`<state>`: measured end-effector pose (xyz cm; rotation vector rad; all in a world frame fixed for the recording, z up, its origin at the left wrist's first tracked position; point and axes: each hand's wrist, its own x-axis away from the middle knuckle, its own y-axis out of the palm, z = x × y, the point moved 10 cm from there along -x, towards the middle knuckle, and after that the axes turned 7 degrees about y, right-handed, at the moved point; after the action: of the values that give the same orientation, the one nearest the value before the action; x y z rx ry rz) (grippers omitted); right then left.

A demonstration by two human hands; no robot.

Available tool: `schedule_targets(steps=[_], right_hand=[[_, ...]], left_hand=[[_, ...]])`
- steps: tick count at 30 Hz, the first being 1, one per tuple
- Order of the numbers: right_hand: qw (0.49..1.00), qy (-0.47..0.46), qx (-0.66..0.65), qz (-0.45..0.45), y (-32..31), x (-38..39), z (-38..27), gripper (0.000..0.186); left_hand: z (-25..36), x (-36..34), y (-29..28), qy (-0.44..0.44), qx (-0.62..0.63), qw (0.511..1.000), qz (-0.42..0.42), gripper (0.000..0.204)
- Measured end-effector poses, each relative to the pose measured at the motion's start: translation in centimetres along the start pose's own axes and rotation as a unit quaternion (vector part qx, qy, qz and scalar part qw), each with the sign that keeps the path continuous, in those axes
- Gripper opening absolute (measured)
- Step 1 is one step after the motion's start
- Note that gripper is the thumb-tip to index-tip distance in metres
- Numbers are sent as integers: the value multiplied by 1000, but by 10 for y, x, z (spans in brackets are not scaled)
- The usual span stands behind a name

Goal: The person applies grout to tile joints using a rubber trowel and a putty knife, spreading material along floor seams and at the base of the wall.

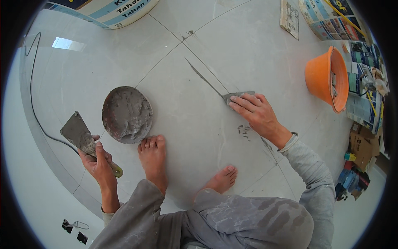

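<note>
My left hand (98, 165) is closed around the handle of a putty knife (78, 132), its broad blade coated in grey paste and tilted up to the far left. Beside it, a round bowl (106, 126) on the floor holds wet grey grout (132, 114). Farther right, my right hand (259, 116) presses a flat grey spreader (229, 98) against the tiles, fingers over its top; its exact kind is mostly hidden. From its edge a thin streak of grout (203, 77) runs up and left, close to a tile joint. Smears of grout (243, 131) mark the floor below the hand.
My bare feet stand on the glossy tile floor (186, 124). To the right are an orange bucket (317, 76), a printed pail (323, 20) and cardboard boxes (360, 145). Another large pail (112, 14) stands far left. A dark cable (33, 99) runs along the left edge.
</note>
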<state>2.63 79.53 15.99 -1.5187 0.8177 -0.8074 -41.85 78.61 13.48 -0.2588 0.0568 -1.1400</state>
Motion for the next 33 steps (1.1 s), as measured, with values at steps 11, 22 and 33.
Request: schedule_targets(steps=[11, 22, 33], right_hand=[[981, 158, -19, 113, -19, 70, -13, 49], [978, 204, 33, -11, 7, 188, -14, 54], [710, 681, -108, 144, 11, 255, -10, 47]], left_hand=[[7, -11, 15, 34, 3, 999, -34, 25], [22, -10, 27, 47, -17, 998, -41, 25], [3, -12, 32, 36, -9, 998, -49, 28]])
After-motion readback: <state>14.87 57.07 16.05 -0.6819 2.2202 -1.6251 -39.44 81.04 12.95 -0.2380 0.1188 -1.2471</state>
